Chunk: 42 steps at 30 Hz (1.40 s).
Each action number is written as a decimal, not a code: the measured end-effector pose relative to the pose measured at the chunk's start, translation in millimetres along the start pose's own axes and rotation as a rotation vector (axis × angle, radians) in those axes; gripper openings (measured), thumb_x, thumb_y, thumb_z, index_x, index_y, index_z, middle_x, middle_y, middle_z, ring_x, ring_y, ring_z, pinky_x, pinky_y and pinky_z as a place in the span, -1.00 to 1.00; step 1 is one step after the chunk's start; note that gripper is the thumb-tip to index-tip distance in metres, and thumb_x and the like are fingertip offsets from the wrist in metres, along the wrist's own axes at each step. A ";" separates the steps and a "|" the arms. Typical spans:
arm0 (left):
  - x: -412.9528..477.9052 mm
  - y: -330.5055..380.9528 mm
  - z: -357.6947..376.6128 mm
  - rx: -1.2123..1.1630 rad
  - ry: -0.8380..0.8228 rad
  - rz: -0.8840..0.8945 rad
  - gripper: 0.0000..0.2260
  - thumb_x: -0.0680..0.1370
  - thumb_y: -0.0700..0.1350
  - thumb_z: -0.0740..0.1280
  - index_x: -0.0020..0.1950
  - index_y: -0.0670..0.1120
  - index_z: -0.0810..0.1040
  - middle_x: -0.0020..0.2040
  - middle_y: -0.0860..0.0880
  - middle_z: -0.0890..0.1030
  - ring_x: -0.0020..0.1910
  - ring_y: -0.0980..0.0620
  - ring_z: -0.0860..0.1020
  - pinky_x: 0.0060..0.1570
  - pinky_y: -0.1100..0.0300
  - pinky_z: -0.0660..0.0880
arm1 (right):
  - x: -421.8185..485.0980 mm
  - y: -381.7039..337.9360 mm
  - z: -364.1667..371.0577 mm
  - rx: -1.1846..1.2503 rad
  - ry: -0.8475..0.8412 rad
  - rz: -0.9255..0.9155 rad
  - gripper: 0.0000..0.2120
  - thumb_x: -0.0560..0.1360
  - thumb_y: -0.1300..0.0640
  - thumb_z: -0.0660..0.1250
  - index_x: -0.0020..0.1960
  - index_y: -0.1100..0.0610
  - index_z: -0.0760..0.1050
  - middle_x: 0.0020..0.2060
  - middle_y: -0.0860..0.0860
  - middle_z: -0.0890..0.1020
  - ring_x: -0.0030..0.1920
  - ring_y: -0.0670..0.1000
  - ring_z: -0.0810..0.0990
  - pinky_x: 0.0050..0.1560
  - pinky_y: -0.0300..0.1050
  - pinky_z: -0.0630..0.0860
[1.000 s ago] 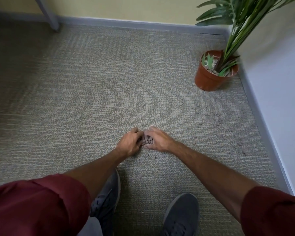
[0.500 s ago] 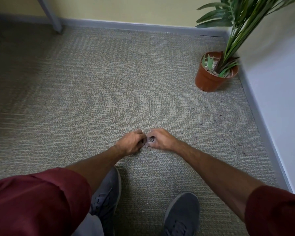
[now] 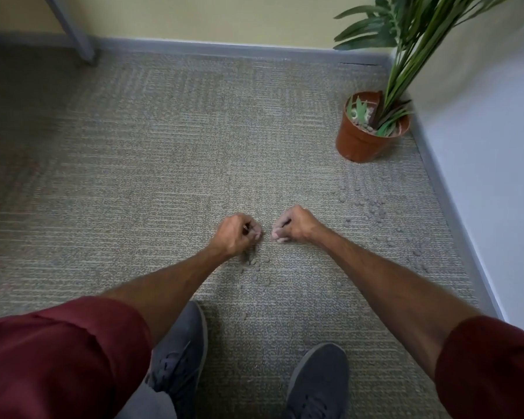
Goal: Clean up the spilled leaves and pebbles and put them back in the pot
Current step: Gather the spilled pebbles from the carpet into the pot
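Note:
My left hand [image 3: 238,234] and my right hand [image 3: 294,225] are both curled into fists just above the carpet, a small gap between them. Their fingers are closed as if around scooped pebbles, though the contents are hidden. A few brown pebbles [image 3: 254,263] lie on the carpet below my left hand. More scattered pebbles [image 3: 372,208] spread to the right, between my hands and the terracotta pot [image 3: 357,143]. The pot stands upright in the far right corner, holding a tall green plant [image 3: 412,40] and pebbles.
A white wall [image 3: 496,146] with a grey baseboard runs along the right. A grey furniture leg [image 3: 73,28] stands at the far left. My two grey shoes [image 3: 318,382] are planted on the grey-beige carpet near the bottom.
My hands were pressed together around a pile of pebbles; they have closed into fists, lifted and drawn apart. The pile between them is gone, with a few pebbles left behind.

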<state>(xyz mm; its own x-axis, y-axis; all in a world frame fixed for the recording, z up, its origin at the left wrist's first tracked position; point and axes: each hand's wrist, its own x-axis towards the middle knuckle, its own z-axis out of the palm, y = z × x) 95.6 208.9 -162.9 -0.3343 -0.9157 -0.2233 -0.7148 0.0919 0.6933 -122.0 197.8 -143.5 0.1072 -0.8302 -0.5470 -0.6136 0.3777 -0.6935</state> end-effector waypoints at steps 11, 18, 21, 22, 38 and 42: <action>104.7 91.5 -11.8 -0.229 0.078 0.016 -0.98 0.59 -0.19 0.46 -0.02 -0.09 0.70 -0.17 -0.14 0.77 -0.15 -0.14 0.78 -0.03 -0.01 0.71 | 20.3 -16.6 -111.8 0.369 0.249 -0.014 -0.92 0.43 0.49 0.55 -0.09 0.42 0.71 -0.28 0.18 0.75 -0.30 0.03 0.75 -0.20 -0.20 0.73; 195.7 174.5 -7.9 -0.428 0.110 -0.016 -0.96 0.59 -0.24 0.48 -0.06 -0.17 0.70 -0.02 -0.22 0.77 0.01 -0.20 0.77 0.13 -0.14 0.70 | 47.9 -18.3 -217.3 0.394 0.579 -0.009 -0.93 0.46 0.44 0.55 -0.08 0.33 0.76 -0.19 0.19 0.79 -0.21 0.07 0.79 -0.16 -0.14 0.74; 235.9 209.3 -3.0 -0.472 0.123 -0.030 -0.90 0.59 -0.28 0.44 -0.09 -0.15 0.72 0.00 -0.22 0.77 0.01 -0.20 0.75 0.15 -0.15 0.69 | 70.2 -13.2 -257.0 0.418 0.705 0.035 -0.90 0.43 0.40 0.59 -0.07 0.29 0.76 -0.12 0.19 0.78 -0.12 0.15 0.81 -0.03 0.03 0.76; 248.8 221.1 -1.1 -0.519 0.124 -0.044 -0.90 0.57 -0.32 0.43 -0.08 -0.18 0.73 0.01 -0.24 0.76 0.01 -0.21 0.75 0.15 -0.17 0.69 | 78.0 -10.8 -268.0 0.405 0.746 0.059 -0.88 0.41 0.39 0.60 -0.07 0.28 0.76 -0.11 0.18 0.78 -0.12 0.14 0.81 -0.03 0.05 0.76; 286.4 254.1 -1.7 -0.542 0.146 -0.027 -0.82 0.69 -0.13 0.36 0.20 -0.08 0.74 0.16 -0.05 0.73 0.20 -0.07 0.68 0.24 -0.09 0.66 | 101.7 -1.1 -289.0 0.292 0.927 0.133 -0.83 0.49 0.28 0.40 -0.17 0.14 0.76 -0.19 0.07 0.79 -0.14 0.11 0.80 -0.03 0.18 0.77; 241.1 215.9 -8.9 -0.509 0.118 -0.019 -0.82 0.71 -0.16 0.34 0.21 -0.12 0.71 0.06 -0.07 0.74 -0.02 -0.08 0.71 0.04 -0.15 0.73 | 79.7 -10.5 -255.5 0.217 0.901 0.091 -0.74 0.53 0.27 0.45 -0.28 0.01 0.69 -0.20 -0.02 0.79 -0.20 0.00 0.80 -0.15 -0.04 0.75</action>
<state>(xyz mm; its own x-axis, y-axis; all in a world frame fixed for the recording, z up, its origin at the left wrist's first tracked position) -133.9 4.5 -61.0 -0.2316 -0.9560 -0.1802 -0.3212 -0.0997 0.9417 -306.9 22.9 -60.0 -0.6378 -0.7642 -0.0961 -0.4204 0.4499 -0.7879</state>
